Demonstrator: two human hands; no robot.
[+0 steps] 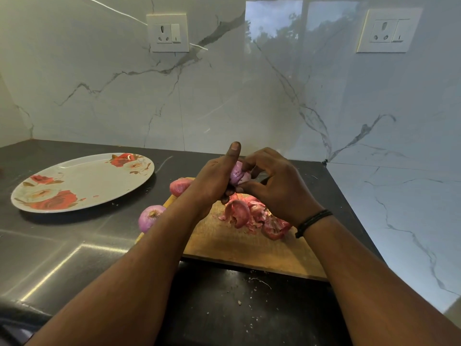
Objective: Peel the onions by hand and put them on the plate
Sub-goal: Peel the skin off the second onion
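Note:
Above the wooden cutting board [239,248], my left hand [214,181] grips a small pale purple onion [238,174], thumb pointing up. My right hand [277,186] curls round the onion's right side, fingertips pinching at it. A pile of reddish onion skins [254,216] lies on the board under the hands. One unpeeled red onion [179,186] sits at the board's far left corner. A second onion [150,217], root end up, rests at the board's left edge. The floral plate [82,182] stands at the left with nothing on it.
The dark countertop [62,245] meets a marble wall at the back and on the right. Two wall sockets [167,33] [389,30] are set high on the back wall. Small skin crumbs lie on the counter in front of the board.

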